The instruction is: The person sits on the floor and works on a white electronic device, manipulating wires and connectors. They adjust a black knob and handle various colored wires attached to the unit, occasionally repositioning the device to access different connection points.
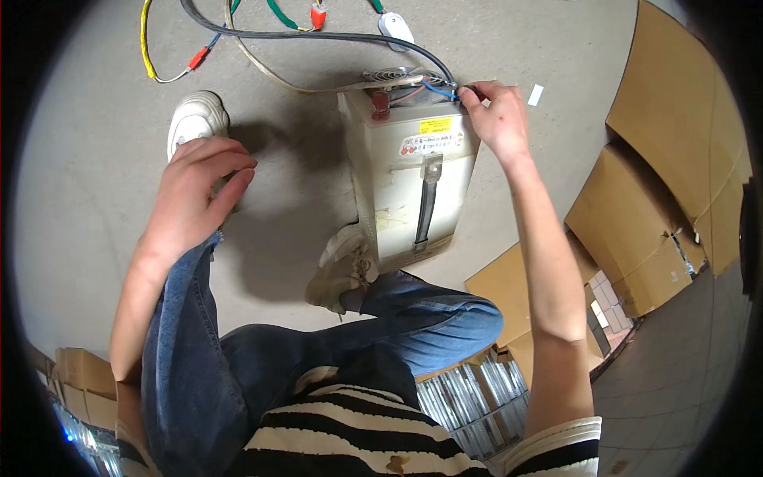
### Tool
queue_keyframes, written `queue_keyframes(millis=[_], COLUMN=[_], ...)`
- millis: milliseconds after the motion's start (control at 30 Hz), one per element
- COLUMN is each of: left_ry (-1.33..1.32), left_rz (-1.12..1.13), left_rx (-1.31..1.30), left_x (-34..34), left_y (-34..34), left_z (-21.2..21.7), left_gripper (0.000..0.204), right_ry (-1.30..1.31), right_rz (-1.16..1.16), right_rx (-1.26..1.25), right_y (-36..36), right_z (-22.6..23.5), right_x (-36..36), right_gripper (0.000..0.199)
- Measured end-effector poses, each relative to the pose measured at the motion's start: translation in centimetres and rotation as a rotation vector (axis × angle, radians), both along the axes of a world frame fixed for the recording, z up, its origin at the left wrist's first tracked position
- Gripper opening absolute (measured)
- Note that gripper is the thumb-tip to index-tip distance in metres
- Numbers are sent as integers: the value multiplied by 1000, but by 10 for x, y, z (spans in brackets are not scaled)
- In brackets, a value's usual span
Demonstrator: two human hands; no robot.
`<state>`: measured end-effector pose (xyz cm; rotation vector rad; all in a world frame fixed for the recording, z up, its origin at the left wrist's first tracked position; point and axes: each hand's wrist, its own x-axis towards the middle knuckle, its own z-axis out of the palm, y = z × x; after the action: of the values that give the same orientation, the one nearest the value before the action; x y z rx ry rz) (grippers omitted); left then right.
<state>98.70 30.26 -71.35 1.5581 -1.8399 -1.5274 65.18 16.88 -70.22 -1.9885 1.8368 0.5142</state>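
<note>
A tall white metal-cased box (413,183) with a black strap handle (426,205) stands on the floor in front of me. At its far right corner my right hand (501,119) pinches a small black part, mostly hidden by the fingers. Right beside those fingertips, a thick black cable (350,36) and a thin blue wire (439,90) reach the box's far end. A red terminal cover (381,103) sits at the far left corner. My left hand (199,187) is over my left knee, empty, its fingers loosely bent with a gap to the thumb.
Beyond the box lie wires with red connectors (199,57) and a white oval device (395,30). Large cardboard boxes (628,230) stand on the right. A carton of silvery pieces (469,397) is by my right side. My shoe (342,266) is close to the box.
</note>
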Motion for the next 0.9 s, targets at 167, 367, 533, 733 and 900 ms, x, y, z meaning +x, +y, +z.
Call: queue_keyframes(millis=[167,367,533,733,900], left_ry=[-23,19,19,7,-21], left_rz=[-20,-41,-62,-131,-146], left_rx=[35,54,39,-2,35], left_x=[-1,0,1,0,0], left_y=[-5,-6,-4,-4,-6], left_z=[1,-3,-8,-8,-6], left_gripper=[15,15,16,18,20], right_ry=[103,-312,-463,-467,-365], right_rz=[31,-383,-482,-476,-461], right_rx=[69,659,778,731,512], right_y=[-3,-44,-47,-44,-27], right_z=[4,7,3,1,1], right_x=[5,-16,-29,-29,-21], right_gripper=[24,33,31,31,35])
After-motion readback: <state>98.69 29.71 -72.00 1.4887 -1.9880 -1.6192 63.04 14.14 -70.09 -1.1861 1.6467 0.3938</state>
